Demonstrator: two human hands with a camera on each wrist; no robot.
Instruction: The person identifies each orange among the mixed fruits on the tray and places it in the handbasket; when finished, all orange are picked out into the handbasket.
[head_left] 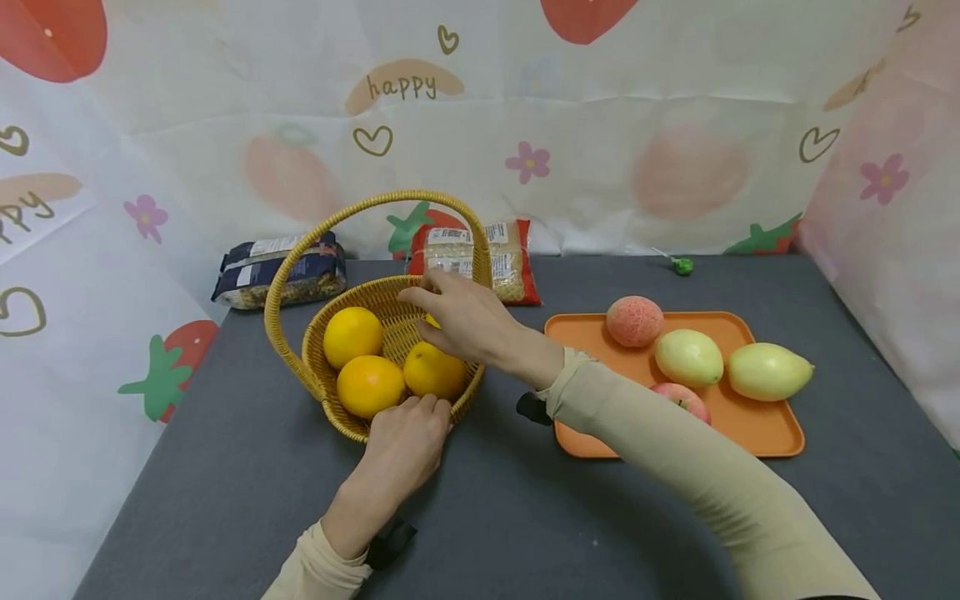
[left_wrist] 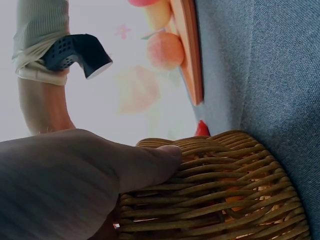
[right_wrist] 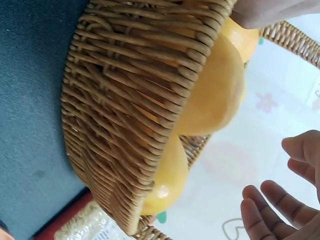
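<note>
My left hand [head_left: 408, 442] grips the near rim of a yellow wicker basket [head_left: 393, 307]; in the left wrist view its thumb [left_wrist: 157, 162] lies on the woven edge. Over the basket's right side is my right hand [head_left: 480, 321], fingers loosely bent and apart. The right wrist view shows those fingers [right_wrist: 270, 215] holding nothing, clear of the fruit. Inside sit two oranges, one behind [head_left: 352, 337] and one nearer [head_left: 371, 386], with a yellow-orange fruit [head_left: 435, 371] to their right. A further yellow fruit [right_wrist: 167, 182] is mostly hidden under my right hand in the head view.
On the right, an orange tray [head_left: 600, 450] carries a pink round fruit [head_left: 634, 322], two pale green-yellow fruits [head_left: 688, 358] and an apple [head_left: 684, 400] partly behind my sleeve. At the back stand a dark bag [head_left: 285, 271], a red-edged grain bag [head_left: 517, 267] and a small green item [head_left: 682, 267].
</note>
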